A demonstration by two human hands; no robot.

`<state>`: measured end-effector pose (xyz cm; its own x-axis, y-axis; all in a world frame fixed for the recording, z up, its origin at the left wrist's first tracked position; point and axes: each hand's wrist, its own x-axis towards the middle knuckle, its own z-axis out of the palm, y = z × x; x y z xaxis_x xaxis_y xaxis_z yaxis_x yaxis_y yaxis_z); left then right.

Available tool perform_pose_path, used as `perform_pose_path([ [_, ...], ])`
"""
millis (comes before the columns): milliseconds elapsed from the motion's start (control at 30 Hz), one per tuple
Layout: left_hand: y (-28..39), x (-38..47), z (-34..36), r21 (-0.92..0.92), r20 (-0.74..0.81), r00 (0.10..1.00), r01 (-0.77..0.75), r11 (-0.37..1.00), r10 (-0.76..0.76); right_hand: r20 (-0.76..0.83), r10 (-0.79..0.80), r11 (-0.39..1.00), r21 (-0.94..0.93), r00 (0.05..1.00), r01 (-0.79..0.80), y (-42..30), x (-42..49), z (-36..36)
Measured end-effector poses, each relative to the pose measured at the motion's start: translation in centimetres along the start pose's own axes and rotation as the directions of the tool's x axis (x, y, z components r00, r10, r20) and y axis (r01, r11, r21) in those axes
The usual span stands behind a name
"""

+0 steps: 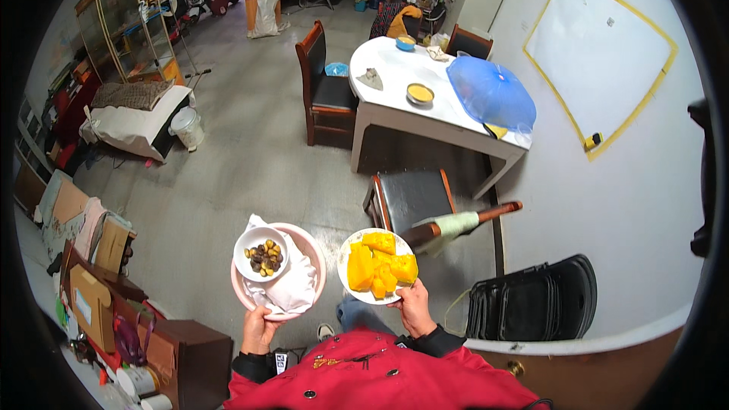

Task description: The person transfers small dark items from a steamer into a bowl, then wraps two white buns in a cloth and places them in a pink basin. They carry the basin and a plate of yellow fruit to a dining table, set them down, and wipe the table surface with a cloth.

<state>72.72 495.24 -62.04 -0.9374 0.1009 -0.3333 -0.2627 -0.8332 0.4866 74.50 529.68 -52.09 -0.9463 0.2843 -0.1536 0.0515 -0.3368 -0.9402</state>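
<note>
My left hand [259, 328] grips the near rim of a pink basin [320, 279]. A white cloth [290, 282] lies in the basin, and a small white bowl [245, 269] rests on top toward its left side. Brown and yellowish chestnut-like pieces [266, 256] fill the bottom of that bowl. With my right hand [414, 308] I hold a white patterned plate [345, 251] by its near right edge. Chunks of orange-yellow pumpkin [361, 267] are heaped on the plate. Both vessels are held up in front of me above the floor, side by side and apart.
Ahead, a black-seated wooden chair [413, 196] stands before a white table [393, 77]. On the table are a blue mesh food cover [490, 91], a bowl of yellow food [420, 93] and a blue bowl [405, 42]. Folded black chairs [532, 302] lean right; a brown cabinet [202, 359] stands left.
</note>
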Motion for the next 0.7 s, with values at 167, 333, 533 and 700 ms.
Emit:
perform_pose_path([
  [167,-0.5,7.6,3.3,-0.028,0.035,0.999,0.026,0.999,-0.025,-0.019,-0.023,1.0,-0.008,1.0,0.023,-1.9,10.7,1.2],
  [333,0.5,14.5,8.6,0.024,-0.083,0.996,-0.013,1.0,0.015,0.067,-0.006,0.999,0.044,0.998,0.003,-6.5,22.1,3.3],
  [533,4.4,21.2,14.8,0.035,-0.134,0.99,-0.028,0.999,0.033,0.102,0.014,1.0,0.01,0.995,-0.015,-10.1,33.6,7.3],
  [700,6.8,25.9,16.7,-0.01,-0.157,0.986,-0.049,0.999,0.047,0.066,0.064,0.998,0.017,0.996,-0.065,-9.1,38.6,9.6],
])
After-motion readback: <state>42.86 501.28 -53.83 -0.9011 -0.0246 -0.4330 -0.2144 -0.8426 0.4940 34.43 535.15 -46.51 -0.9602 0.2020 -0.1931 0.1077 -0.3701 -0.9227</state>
